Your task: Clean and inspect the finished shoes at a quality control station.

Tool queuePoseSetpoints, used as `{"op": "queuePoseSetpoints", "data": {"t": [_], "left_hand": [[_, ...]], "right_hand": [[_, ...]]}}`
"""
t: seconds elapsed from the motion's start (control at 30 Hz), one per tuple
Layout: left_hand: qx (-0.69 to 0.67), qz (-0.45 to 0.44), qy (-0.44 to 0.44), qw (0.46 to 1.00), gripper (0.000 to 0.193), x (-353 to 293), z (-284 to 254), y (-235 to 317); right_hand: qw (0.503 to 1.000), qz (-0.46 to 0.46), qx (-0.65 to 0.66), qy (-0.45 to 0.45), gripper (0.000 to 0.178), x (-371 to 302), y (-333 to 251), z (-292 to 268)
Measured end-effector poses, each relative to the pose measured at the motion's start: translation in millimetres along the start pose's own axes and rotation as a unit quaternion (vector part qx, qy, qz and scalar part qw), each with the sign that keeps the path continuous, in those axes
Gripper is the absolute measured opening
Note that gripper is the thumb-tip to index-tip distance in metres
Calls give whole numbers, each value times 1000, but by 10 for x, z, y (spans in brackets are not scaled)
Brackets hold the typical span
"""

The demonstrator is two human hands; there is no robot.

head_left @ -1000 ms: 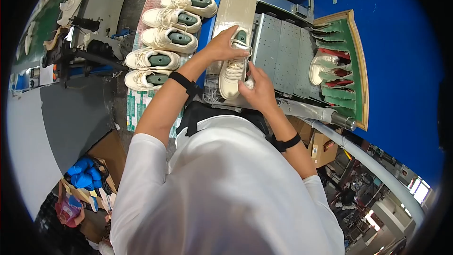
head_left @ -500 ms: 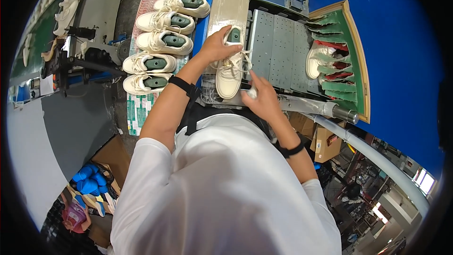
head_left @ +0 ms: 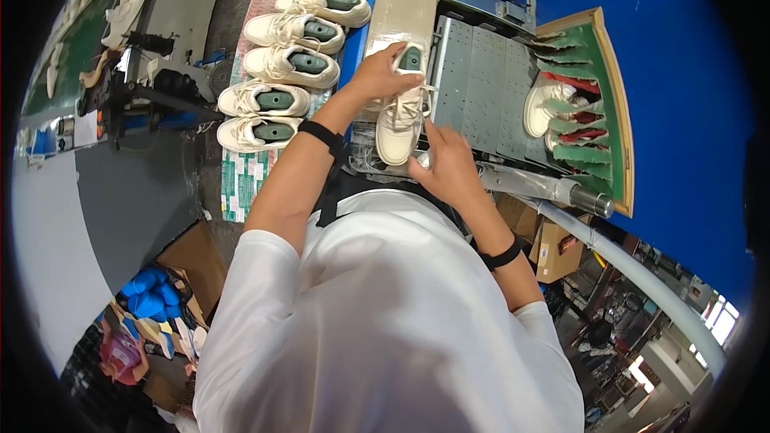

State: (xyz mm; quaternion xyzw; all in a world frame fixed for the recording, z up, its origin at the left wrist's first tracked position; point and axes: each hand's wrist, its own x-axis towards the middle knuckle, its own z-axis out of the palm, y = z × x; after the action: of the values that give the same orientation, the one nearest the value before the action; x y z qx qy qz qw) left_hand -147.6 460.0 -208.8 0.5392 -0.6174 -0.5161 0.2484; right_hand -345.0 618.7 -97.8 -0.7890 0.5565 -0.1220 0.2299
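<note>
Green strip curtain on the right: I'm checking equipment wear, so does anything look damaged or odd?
Yes: the green strip curtain has ragged, uneven edges, with red showing through gaps, so it looks worn or roughly cut; which, I cannot tell. A cream shoe sits partly under it.

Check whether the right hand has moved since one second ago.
Yes: judged against the metal cylinder to its right, the right hand has shifted slightly nearward, toward the picture's lower edge.
</note>
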Motion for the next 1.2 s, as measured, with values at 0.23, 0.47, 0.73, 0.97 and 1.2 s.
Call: {"op": "queuePoseSetpoints", "data": {"t": [0.23, 0.47, 0.73, 0.97, 1.2], "left_hand": [[16, 77, 49, 996, 101, 39, -10, -137], [21, 19, -20, 999, 118, 141, -99, -108], [1, -77, -60, 995, 121, 70, -97, 55], [-34, -92, -88, 991, 117, 151, -36, 42], [12, -69, -47, 996, 123, 50, -172, 92]], "right_hand": [[999, -13, -13, -33, 72, -36, -100, -110], [999, -29, 2, 12, 74, 166, -134, -97], [999, -19, -1, -27, 72, 401, -107, 206], [972, 61, 228, -23, 57, 608, -67, 305], [965, 46, 241, -87, 65, 28, -6, -76]]}}
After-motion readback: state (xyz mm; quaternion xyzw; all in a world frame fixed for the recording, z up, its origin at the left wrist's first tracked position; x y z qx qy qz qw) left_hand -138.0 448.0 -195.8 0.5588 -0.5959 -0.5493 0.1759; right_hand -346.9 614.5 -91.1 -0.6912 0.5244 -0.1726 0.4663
